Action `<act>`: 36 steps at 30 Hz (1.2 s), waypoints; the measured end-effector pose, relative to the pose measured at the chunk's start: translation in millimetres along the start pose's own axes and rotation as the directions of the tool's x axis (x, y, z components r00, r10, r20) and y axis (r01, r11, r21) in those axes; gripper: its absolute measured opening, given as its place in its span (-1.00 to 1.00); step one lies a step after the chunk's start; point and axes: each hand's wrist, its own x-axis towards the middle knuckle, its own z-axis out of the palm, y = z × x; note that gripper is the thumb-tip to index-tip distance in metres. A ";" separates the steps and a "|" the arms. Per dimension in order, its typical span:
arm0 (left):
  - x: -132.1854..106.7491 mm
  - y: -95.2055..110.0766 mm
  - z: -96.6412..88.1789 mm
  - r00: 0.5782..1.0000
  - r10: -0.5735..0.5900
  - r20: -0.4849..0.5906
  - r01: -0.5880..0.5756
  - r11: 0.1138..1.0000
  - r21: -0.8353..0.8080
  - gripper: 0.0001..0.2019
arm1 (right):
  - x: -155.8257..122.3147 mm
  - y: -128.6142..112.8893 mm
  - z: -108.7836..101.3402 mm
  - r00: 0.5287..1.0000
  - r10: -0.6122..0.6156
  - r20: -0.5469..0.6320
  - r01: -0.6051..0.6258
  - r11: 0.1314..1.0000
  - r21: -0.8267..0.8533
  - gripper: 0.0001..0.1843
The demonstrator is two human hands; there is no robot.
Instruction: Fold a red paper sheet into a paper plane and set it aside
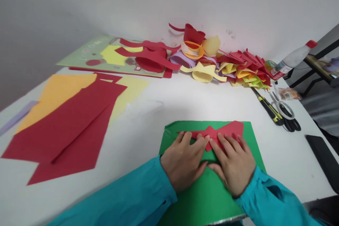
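one left hand and one right hand, both bare and coming out of teal sleeves, lay side by side in the head view i was running from afar. under their fingertips i saw a folded red paper, which rested on the upper part of a green board; that board lay on a white table. neither hand gripped anything. the right one was open, its fingers spread over the paper, while the left one was loosely bent, fingertips pressing down near the middle folds. the two thumbs nearly met just below the paper.

off to the left i made out large red sheets overlapping an orange sheet and a pale yellow sheet. along the wall i had curled red paper shapes, a pale yellow paper ring and a row of folded colored pieces, with a red-capped bottle leaning at its end. well to the right of the board i spotted a utility knife next to black-handled scissors.
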 end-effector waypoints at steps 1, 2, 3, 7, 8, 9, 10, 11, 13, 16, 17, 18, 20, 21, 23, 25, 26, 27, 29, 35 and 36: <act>0.4 -0.2 0.9 1.000 -0.002 0.003 0.002 1.000 0.000 -0.45 | -0.3 -0.9 0.5 1.000 0.004 -0.013 -0.004 1.000 0.003 -0.40; 1.0 -0.2 1.6 1.000 -0.004 0.008 0.004 1.000 0.001 -0.45 | -0.3 -1.4 0.9 1.000 0.005 -0.024 -0.005 1.000 0.004 -0.40; 1.6 -0.1 2.2 1.000 -0.007 0.015 0.007 1.000 0.004 -0.46 | 0.1 -1.5 1.1 1.000 0.003 -0.028 -0.003 1.000 0.001 -0.39; 4.2 0.9 3.1 0.999 -0.002 0.034 0.001 1.000 0.027 -0.48 | 4.1 0.6 1.6 1.000 -0.020 -0.013 0.019 1.000 -0.022 -0.37; 4.6 1.2 3.3 0.999 0.003 0.035 -0.004 0.999 0.037 -0.49 | 5.0 1.4 1.8 1.000 -0.024 -0.008 0.024 0.999 -0.022 -0.37; 4.9 1.4 3.5 0.999 0.006 0.033 -0.007 0.999 0.047 -0.49 | 5.6 2.3 1.9 1.000 -0.029 -0.003 0.029 0.999 -0.019 -0.37; 5.1 1.7 3.7 1.000 0.006 0.030 -0.007 0.998 0.056 -0.50 | 5.6 3.4 2.0 0.999 -0.035 0.003 0.035 0.999 -0.014 -0.36; 5.1 2.0 3.9 1.000 0.003 0.027 -0.005 0.998 0.063 -0.50 | 5.0 4.6 2.1 0.999 -0.043 0.007 0.043 0.999 -0.008 -0.36; 5.1 2.5 4.0 1.000 -0.002 0.019 0.001 0.997 0.074 -0.50 | 2.0 7.7 2.3 0.999 -0.051 0.011 0.051 0.999 -0.008 -0.33; 4.9 2.9 4.0 1.000 0.004 0.004 -0.004 0.997 0.080 -0.50 | -5.0 13.7 2.6 0.999 -0.028 0.023 0.029 0.998 -0.052 -0.29; 4.8 2.8 4.1 1.000 0.009 -0.002 -0.008 0.997 0.079 -0.51 | -7.3 15.9 2.6 0.999 -0.018 0.029 0.020 0.997 -0.073 -0.29; 4.7 2.7 4.2 1.000 0.012 -0.008 -0.011 0.997 0.078 -0.51 | -9.6 18.0 2.6 0.999 -0.011 0.035 0.014 0.996 -0.093 -0.28; 4.5 2.2 4.6 1.000 0.008 -0.016 -0.006 0.997 0.073 -0.51 | -13.6 21.8 2.5 0.999 -0.004 0.037 0.008 0.992 -0.126 -0.26; 4.4 1.9 4.9 1.000 0.004 -0.018 -0.003 0.998 0.069 -0.51 | -15.5 23.3 2.5 0.999 0.002 0.033 0.003 0.990 -0.139 -0.24; 4.3 1.5 5.5 1.000 -0.001 -0.020 0.002 0.998 0.063 -0.50 | -19.2 25.7 2.3 0.999 0.021 0.028 -0.017 0.988 -0.155 -0.22; 4.3 1.3 5.9 1.000 0.002 -0.023 -0.001 0.998 0.064 -0.50 | -23.0 27.7 2.1 0.998 0.048 0.028 -0.042 0.985 -0.167 -0.19; 4.3 1.3 6.1 1.000 0.006 -0.025 -0.005 0.998 0.067 -0.50 | -25.0 28.8 2.1 0.998 0.063 0.029 -0.057 0.983 -0.174 -0.18; 4.4 1.5 6.2 1.000 0.009 -0.024 -0.008 0.998 0.070 -0.50 | -27.2 30.3 2.2 0.997 0.072 0.030 -0.066 0.981 -0.182 -0.18; 4.4 1.9 6.2 1.000 0.011 -0.021 -0.009 0.997 0.075 -0.50 | -32.1 34.2 2.8 0.997 0.072 0.028 -0.065 0.977 -0.205 -0.17; 4.4 2.6 6.8 1.000 -0.002 -0.020 0.003 0.997 0.074 -0.51 | -52.8 54.6 7.7 0.994 0.103 0.032 -0.090 0.957 -0.276 -0.17; 4.6 2.6 7.0 1.000 0.000 -0.022 0.002 0.997 0.073 -0.51 | -55.8 57.9 7.6 0.995 0.095 0.035 -0.081 0.957 -0.279 -0.15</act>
